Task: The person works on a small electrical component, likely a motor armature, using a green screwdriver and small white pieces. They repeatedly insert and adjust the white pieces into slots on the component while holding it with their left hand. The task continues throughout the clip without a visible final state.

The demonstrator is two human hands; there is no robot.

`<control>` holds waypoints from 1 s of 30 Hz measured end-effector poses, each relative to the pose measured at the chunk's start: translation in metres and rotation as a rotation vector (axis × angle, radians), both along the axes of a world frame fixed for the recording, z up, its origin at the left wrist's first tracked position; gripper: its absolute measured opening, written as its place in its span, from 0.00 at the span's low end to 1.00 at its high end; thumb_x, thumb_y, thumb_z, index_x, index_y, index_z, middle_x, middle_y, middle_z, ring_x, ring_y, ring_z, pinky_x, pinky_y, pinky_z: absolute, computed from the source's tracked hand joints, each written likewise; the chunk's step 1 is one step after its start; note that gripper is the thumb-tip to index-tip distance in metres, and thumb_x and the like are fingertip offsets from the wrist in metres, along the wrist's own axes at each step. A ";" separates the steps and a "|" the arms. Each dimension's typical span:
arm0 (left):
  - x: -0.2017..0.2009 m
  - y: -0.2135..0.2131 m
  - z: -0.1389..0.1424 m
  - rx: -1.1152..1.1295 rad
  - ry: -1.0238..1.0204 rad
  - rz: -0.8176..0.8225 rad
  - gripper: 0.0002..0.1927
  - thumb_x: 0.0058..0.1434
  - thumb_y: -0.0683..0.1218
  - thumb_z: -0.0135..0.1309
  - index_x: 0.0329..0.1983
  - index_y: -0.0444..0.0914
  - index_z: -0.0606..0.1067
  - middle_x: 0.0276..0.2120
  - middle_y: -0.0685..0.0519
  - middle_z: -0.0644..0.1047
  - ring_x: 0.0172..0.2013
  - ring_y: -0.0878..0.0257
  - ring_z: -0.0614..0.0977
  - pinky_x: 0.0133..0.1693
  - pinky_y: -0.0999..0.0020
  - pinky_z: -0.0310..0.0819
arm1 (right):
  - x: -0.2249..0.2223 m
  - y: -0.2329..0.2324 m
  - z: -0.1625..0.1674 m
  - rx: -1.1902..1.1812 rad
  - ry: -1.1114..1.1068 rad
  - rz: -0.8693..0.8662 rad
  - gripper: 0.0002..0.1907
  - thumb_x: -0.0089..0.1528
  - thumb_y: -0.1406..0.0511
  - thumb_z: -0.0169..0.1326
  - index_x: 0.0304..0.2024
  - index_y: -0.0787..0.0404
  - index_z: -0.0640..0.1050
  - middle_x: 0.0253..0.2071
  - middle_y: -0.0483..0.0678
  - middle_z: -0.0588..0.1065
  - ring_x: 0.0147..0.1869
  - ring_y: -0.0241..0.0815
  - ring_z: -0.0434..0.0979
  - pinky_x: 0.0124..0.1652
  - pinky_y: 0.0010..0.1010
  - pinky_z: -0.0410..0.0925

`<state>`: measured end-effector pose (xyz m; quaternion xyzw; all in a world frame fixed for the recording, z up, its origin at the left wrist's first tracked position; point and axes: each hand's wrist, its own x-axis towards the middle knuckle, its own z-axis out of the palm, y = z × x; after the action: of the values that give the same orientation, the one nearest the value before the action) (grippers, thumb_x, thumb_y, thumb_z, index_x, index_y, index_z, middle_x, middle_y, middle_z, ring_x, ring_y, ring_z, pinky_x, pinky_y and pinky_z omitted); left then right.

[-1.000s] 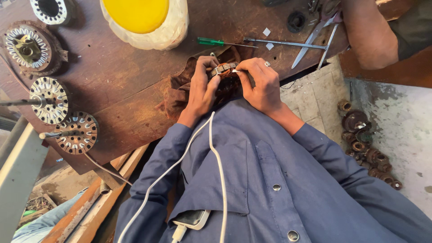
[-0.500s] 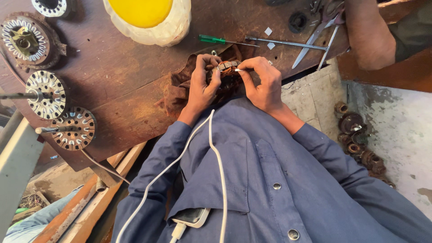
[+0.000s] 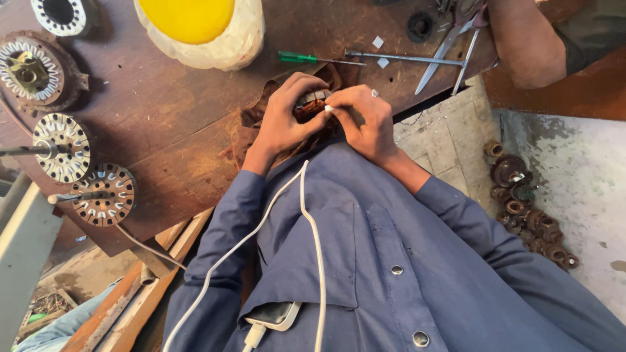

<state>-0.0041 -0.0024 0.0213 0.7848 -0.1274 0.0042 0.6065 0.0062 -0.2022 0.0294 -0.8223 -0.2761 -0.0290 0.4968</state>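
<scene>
Both of my hands close around a small motor stator with copper windings (image 3: 312,103) at the near edge of a dark wooden bench (image 3: 163,124). My left hand (image 3: 283,120) cups it from the left, fingers curled over the top. My right hand (image 3: 365,120) grips it from the right and pinches a small white piece at its thumb and fingertip. A ring shows on the right hand. Most of the stator is hidden by my fingers. A brown rag lies beneath it.
A green-handled screwdriver (image 3: 313,59), a long metal rod (image 3: 404,58) and scissors (image 3: 450,42) lie beyond my hands. Several slotted stator cores (image 3: 62,146) sit at left, a yellow-and-cream round object (image 3: 199,29) at the back. Another person's arm (image 3: 528,42) rests at top right. Rusty parts (image 3: 521,202) pile on the floor.
My hands have drawn closer together over the stator, the right thumb and finger now pinching at its top. The view has shifted slightly.
</scene>
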 end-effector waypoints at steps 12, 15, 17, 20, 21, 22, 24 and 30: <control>-0.004 -0.020 -0.004 0.199 0.062 0.264 0.16 0.57 0.49 0.69 0.44 0.38 0.81 0.38 0.48 0.84 0.39 0.54 0.87 0.41 0.65 0.80 | 0.002 -0.005 0.007 0.221 0.563 -0.163 0.04 0.68 0.73 0.58 0.45 0.68 0.78 0.42 0.46 0.81 0.45 0.33 0.81 0.46 0.25 0.73; -0.005 -0.020 -0.005 0.186 0.066 0.273 0.16 0.56 0.48 0.69 0.45 0.39 0.80 0.40 0.49 0.83 0.40 0.55 0.87 0.42 0.65 0.81 | 0.002 -0.002 0.011 0.167 0.488 -0.140 0.03 0.70 0.73 0.56 0.46 0.68 0.75 0.42 0.47 0.81 0.45 0.35 0.83 0.46 0.26 0.75; -0.008 -0.018 -0.006 0.205 -0.021 0.254 0.19 0.55 0.46 0.68 0.48 0.38 0.77 0.42 0.48 0.82 0.42 0.52 0.85 0.44 0.63 0.79 | 0.003 0.000 0.015 0.085 0.379 -0.116 0.04 0.70 0.72 0.56 0.45 0.67 0.75 0.41 0.49 0.81 0.44 0.37 0.84 0.45 0.27 0.75; -0.010 -0.017 -0.005 0.154 -0.044 0.228 0.21 0.56 0.43 0.65 0.51 0.37 0.72 0.44 0.47 0.78 0.44 0.50 0.83 0.46 0.60 0.78 | 0.002 0.002 0.021 0.016 0.243 -0.092 0.04 0.70 0.72 0.56 0.45 0.68 0.75 0.41 0.52 0.81 0.44 0.43 0.85 0.44 0.29 0.74; -0.010 -0.017 -0.005 0.123 -0.032 0.221 0.22 0.56 0.42 0.63 0.52 0.37 0.70 0.44 0.47 0.77 0.45 0.50 0.82 0.47 0.60 0.77 | 0.001 0.003 0.022 0.002 0.203 -0.084 0.04 0.70 0.72 0.56 0.45 0.68 0.75 0.41 0.53 0.80 0.44 0.44 0.85 0.44 0.30 0.74; -0.010 -0.018 -0.004 0.113 -0.035 0.225 0.22 0.56 0.42 0.63 0.52 0.37 0.69 0.44 0.47 0.76 0.45 0.50 0.82 0.47 0.60 0.77 | 0.001 0.004 0.023 -0.020 0.169 -0.085 0.04 0.70 0.72 0.56 0.45 0.68 0.75 0.41 0.54 0.80 0.44 0.46 0.84 0.44 0.31 0.74; -0.009 -0.018 -0.004 0.090 -0.041 0.231 0.22 0.56 0.41 0.62 0.52 0.37 0.68 0.44 0.47 0.75 0.45 0.49 0.81 0.47 0.59 0.76 | 0.001 0.007 0.023 -0.063 0.099 -0.092 0.04 0.70 0.72 0.56 0.45 0.67 0.74 0.40 0.56 0.79 0.43 0.48 0.83 0.43 0.32 0.73; -0.007 -0.011 -0.001 0.131 -0.097 0.145 0.22 0.52 0.39 0.63 0.48 0.38 0.68 0.44 0.48 0.74 0.45 0.47 0.80 0.45 0.59 0.76 | 0.003 0.012 0.016 0.035 0.327 -0.115 0.04 0.72 0.72 0.52 0.46 0.67 0.70 0.36 0.52 0.80 0.40 0.43 0.85 0.40 0.30 0.73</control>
<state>-0.0108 -0.0136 0.0207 0.8288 -0.0996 0.0777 0.5451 0.0090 -0.1897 0.0451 -0.8217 -0.1436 0.0720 0.5468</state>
